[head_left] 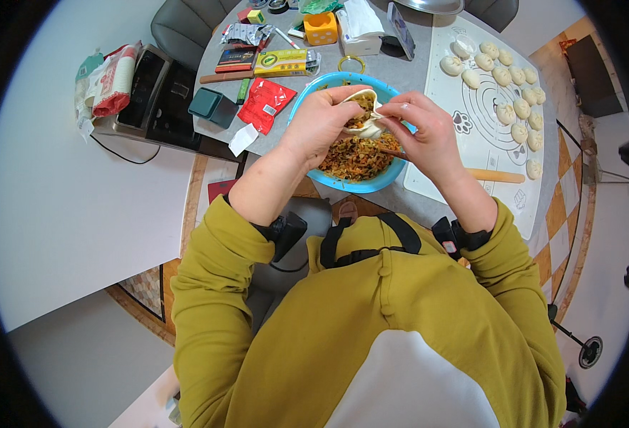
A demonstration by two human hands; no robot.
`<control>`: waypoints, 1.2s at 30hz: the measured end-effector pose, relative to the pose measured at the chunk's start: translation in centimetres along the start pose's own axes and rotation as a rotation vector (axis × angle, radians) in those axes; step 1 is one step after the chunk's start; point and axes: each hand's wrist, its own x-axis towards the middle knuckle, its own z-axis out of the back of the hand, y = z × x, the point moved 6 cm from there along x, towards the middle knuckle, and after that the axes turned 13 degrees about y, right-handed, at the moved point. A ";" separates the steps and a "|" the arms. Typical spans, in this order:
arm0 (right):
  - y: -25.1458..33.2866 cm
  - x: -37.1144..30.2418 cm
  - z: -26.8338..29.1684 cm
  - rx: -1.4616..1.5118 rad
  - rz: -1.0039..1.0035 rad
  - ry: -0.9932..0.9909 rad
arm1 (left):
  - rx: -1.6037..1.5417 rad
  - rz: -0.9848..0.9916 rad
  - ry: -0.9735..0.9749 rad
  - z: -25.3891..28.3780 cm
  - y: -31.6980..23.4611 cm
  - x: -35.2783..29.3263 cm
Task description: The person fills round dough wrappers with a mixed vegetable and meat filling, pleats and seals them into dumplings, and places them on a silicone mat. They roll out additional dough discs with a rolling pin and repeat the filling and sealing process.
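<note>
Left hand (313, 123), cupped, cradles a soft, pale dough wrapper (369, 130) holding moist, chopped filling (361, 107); right hand (428, 130) pinches its folded edge, above a round, smooth blue bowl (357, 187).

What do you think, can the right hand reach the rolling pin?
Probably yes, but the right hand is pinching dough and must let go first. The rolling pin lies close by, mostly uncovered.

Sideline items on my remote feed

I see a square dark-teal box (212, 107) just beside a shiny red plastic packet (267, 104); beyond, a white-dotted yellow cube (320, 30) stands beside a white tissue box (361, 46).
</note>
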 end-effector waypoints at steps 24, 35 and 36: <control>-0.6 -0.4 0.1 0.031 0.004 0.007 | 0.055 0.037 -0.041 -0.2 0.7 0.4; -0.2 -0.2 0.0 0.012 0.029 0.018 | -0.125 0.099 -0.008 0.0 0.5 0.3; -0.2 -0.2 0.0 0.013 0.026 0.019 | -0.145 0.095 -0.010 -0.1 0.5 0.2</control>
